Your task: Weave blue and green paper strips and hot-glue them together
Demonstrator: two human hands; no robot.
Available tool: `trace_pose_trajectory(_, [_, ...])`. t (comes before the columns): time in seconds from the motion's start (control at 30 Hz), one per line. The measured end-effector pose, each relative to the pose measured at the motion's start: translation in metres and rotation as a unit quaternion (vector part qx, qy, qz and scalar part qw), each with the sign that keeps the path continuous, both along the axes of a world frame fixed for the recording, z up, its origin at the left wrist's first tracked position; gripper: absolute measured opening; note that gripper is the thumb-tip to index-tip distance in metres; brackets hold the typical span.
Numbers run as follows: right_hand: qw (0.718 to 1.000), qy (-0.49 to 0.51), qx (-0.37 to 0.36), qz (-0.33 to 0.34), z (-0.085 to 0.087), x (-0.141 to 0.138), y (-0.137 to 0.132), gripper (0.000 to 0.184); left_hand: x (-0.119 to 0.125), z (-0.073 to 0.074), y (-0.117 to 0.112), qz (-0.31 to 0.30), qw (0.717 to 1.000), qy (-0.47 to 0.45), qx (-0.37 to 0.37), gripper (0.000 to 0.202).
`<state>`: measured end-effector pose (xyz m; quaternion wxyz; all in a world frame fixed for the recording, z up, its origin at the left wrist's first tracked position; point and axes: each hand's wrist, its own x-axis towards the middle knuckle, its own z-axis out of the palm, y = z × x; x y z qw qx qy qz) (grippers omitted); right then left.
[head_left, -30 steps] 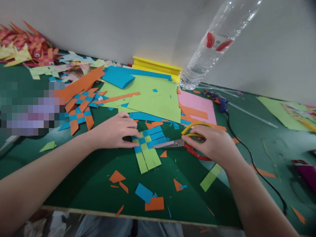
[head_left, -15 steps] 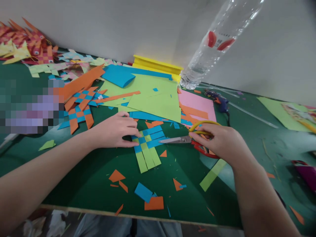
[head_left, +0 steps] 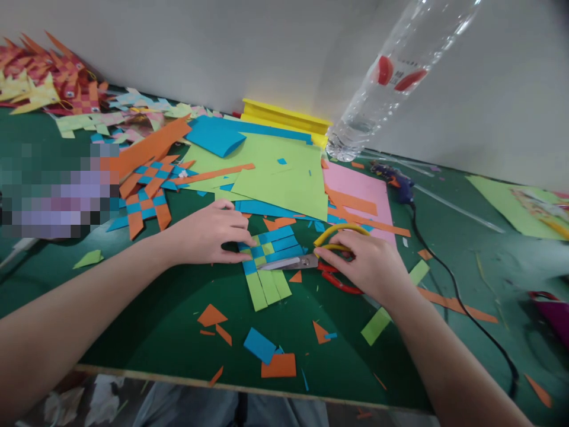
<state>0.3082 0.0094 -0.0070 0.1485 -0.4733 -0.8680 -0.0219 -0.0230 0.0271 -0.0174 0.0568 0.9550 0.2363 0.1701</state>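
Head view: green felt-covered table (head_left: 146,332) carries loose sheets of lime-green paper (head_left: 280,178), with a clear plastic bottle (head_left: 382,83) leaning behind them. Left hand (head_left: 208,234) lies flat, fingers spread, pressing the blue-and-green woven paper mat (head_left: 267,261) near the table's middle. Right hand (head_left: 364,264) grips yellow-and-red-handled scissors (head_left: 306,261), blades nearly closed, tips touching the mat's right edge.
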Motion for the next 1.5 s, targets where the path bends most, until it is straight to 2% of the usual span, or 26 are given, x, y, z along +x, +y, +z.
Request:
trace_pose_trajectory(0.33, [0.997,0.004,-0.012,0.075,0.008,0.009,0.004,0.037,0.001,0.000,0.000,-0.007,1.000,-0.010,-0.001,0.030])
trace_pose_trajectory(0.43, [0.995,0.004,-0.020,0.100,0.012,0.010,0.005,0.040,-0.001,-0.001,0.000,-0.003,1.000,-0.010,-0.002,0.030])
trace_pose_trajectory(0.63, [0.989,0.002,-0.068,0.132,0.017,0.015,0.004,0.038,-0.002,-0.001,-0.001,0.013,1.000,0.005,-0.021,0.030])
trace_pose_trajectory(0.9, [0.986,-0.023,-0.115,0.115,0.022,0.025,0.006,0.036,-0.001,0.000,-0.001,0.015,1.000,0.002,-0.022,0.030])
trace_pose_trajectory(1.07, [0.990,-0.004,-0.123,0.071,0.025,0.029,0.007,0.035,-0.001,0.000,-0.001,0.010,1.000,0.002,-0.014,0.031])
trace_pose_trajectory(1.27, [0.998,0.025,-0.052,-0.008,0.017,0.022,0.009,0.041,-0.001,0.000,-0.001,0.004,1.000,-0.001,0.002,0.032])
trace_pose_trajectory(1.4, [1.000,0.007,-0.014,-0.010,0.008,0.016,0.008,0.044,-0.001,0.000,0.000,0.005,1.000,0.005,-0.003,0.033])
trace_pose_trajectory(1.5, [1.000,0.000,-0.014,0.013,0.005,0.013,0.007,0.044,-0.001,-0.001,0.000,0.001,1.000,0.003,0.003,0.033])
